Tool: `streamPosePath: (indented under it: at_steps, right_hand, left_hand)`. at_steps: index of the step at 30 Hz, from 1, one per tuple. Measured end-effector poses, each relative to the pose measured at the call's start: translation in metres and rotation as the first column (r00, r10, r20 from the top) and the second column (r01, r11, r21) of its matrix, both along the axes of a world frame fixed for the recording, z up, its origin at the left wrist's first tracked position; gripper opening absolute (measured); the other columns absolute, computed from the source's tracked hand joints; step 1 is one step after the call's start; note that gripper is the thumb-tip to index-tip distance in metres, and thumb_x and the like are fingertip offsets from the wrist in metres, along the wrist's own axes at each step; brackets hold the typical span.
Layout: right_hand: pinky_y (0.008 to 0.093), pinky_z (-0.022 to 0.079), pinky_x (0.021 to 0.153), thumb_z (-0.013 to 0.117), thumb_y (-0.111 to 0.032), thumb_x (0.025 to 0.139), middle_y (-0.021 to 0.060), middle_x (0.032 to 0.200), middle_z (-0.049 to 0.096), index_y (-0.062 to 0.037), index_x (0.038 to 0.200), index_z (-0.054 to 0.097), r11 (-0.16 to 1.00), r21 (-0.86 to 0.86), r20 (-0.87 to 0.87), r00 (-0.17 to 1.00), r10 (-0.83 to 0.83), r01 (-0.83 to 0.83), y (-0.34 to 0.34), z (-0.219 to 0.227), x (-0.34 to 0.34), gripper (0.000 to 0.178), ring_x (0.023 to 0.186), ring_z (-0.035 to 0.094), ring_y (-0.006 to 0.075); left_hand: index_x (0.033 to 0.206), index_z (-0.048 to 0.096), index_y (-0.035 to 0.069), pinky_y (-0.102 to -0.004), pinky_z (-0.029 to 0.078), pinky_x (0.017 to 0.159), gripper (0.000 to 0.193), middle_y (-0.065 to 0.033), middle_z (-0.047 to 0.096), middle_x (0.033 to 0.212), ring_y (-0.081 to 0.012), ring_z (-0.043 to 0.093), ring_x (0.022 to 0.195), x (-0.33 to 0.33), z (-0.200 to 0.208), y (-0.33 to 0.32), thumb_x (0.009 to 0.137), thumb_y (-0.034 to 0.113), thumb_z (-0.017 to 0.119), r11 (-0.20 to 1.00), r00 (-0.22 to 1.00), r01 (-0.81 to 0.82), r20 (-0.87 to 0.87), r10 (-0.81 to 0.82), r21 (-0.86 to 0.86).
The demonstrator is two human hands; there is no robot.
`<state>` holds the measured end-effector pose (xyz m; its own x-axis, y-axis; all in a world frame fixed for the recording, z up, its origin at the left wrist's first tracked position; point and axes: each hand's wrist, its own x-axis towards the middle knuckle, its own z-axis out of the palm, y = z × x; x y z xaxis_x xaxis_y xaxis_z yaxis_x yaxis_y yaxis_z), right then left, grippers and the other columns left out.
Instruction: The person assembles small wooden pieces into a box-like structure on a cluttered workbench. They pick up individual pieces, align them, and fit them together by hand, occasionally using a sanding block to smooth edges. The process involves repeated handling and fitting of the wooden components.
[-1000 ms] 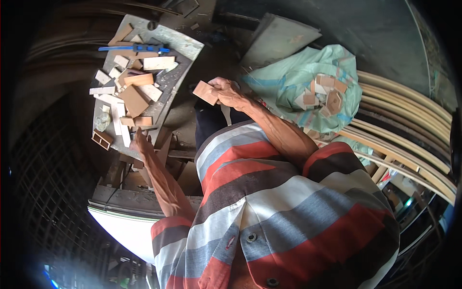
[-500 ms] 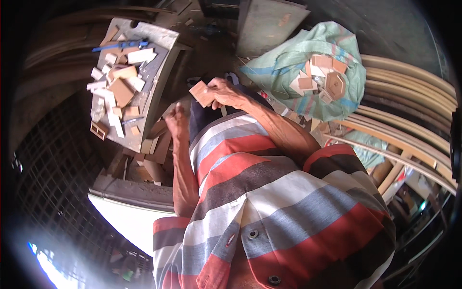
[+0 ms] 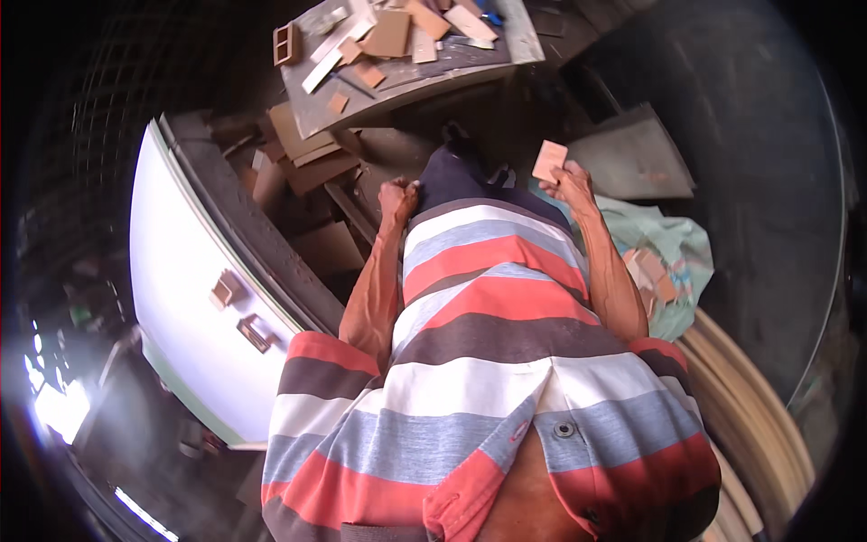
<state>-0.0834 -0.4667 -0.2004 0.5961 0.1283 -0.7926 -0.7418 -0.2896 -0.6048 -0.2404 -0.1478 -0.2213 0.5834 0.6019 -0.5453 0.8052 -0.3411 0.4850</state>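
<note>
My right hand [image 3: 571, 184] pinches a small square wooden block [image 3: 549, 161] by one corner, out in front of my right thigh. The block is light brown and stands tilted away from the fingers. My left hand [image 3: 398, 200] is curled into a loose fist beside my dark trousers, and nothing shows in it. Ahead, a worktable [image 3: 325, 113] bears several scattered wooden offcuts, such as a brown square piece [image 3: 386, 34]. A small two-compartment wooden frame [image 3: 286, 43] sits at its left corner.
On my left is a white-topped surface [image 3: 181, 298] with two small wooden pieces, one a little bracket-like piece [image 3: 227, 289]. Offcuts and boards [image 3: 302, 135] pile up below the table. To the right lie a green woven sack [image 3: 691, 244] holding wooden pieces and curved wooden strips [image 3: 750, 406].
The view has turned left, bringing the white surface into sight. My right hand has moved away to the right with the block. The left hand has curled closed near my thigh.
</note>
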Motion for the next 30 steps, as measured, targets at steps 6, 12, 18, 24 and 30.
streamPosePath:
  at_steps: [6, 12, 18, 24, 30]
  right_hand:
    - [0.0256, 0.053, 0.05, 0.052, -0.014, 0.088, 0.0157, 0.097, 0.067, 0.0042, 0.11, 0.051, 0.983, -0.076, -0.005, 0.986, 0.166, -0.166, 0.006, -0.021, 0.015, 0.029, 0.067, 0.069, 0.0187]
    - [0.0281, 0.054, 0.051, 0.049, -0.011, 0.086, 0.0158, 0.101, 0.066, -0.0014, 0.117, 0.051, 0.909, -0.17, -0.056, 0.924, 0.378, -0.382, 0.043, -0.014, 0.045, 0.033, 0.068, 0.07, 0.0202]
    - [0.0277, 0.053, 0.055, 0.052, -0.014, 0.086, 0.0106, 0.096, 0.069, -0.0021, 0.113, 0.058, 0.815, -0.229, -0.01, 0.838, 0.545, -0.533, 0.074, -0.007, 0.083, 0.031, 0.074, 0.069, 0.0169]
    - [0.0238, 0.051, 0.055, 0.055, -0.016, 0.087, 0.0074, 0.092, 0.069, -0.0035, 0.107, 0.062, 0.81, -0.191, 0.014, 0.823, 0.567, -0.555, 0.107, 0.005, 0.107, 0.025, 0.073, 0.068, 0.0134]
    - [0.0223, 0.049, 0.061, 0.059, -0.022, 0.088, 0.0048, 0.088, 0.068, -0.0032, 0.103, 0.063, 0.725, -0.051, 0.133, 0.715, 0.687, -0.687, 0.159, 0.04, 0.122, 0.025, 0.073, 0.066, 0.0108]
  left_hand:
    - [0.08, 0.071, 0.0, -0.0439, 0.051, 0.073, 0.043, -0.0237, 0.067, 0.081, -0.0396, 0.066, 0.082, -0.049, -0.008, -0.012, 0.082, 0.043, 0.066, 0.976, 0.944, -0.197, -0.25, 0.213, 0.088]
    - [0.087, 0.07, 0.003, -0.0401, 0.051, 0.073, 0.038, -0.0204, 0.069, 0.084, -0.0333, 0.068, 0.083, -0.098, -0.057, -0.009, 0.077, 0.039, 0.07, 0.947, 0.965, -0.239, -0.157, 0.208, -0.216]
    - [0.085, 0.069, 0.004, -0.0382, 0.051, 0.074, 0.025, -0.0187, 0.069, 0.083, -0.0286, 0.068, 0.084, -0.066, -0.051, 0.013, 0.076, 0.026, 0.067, 0.904, 0.939, -0.34, -0.149, 0.311, -0.257]
    - [0.085, 0.069, 0.003, -0.0402, 0.051, 0.079, 0.024, -0.0215, 0.069, 0.088, -0.0347, 0.067, 0.09, -0.031, -0.05, 0.068, 0.078, 0.025, 0.063, 0.861, 0.889, -0.455, -0.066, 0.453, -0.227]
    - [0.092, 0.068, 0.004, -0.0443, 0.05, 0.083, 0.026, -0.0223, 0.068, 0.097, -0.0392, 0.064, 0.098, 0.016, -0.015, 0.111, 0.077, 0.024, 0.063, 0.844, 0.845, -0.531, -0.026, 0.534, 0.076]
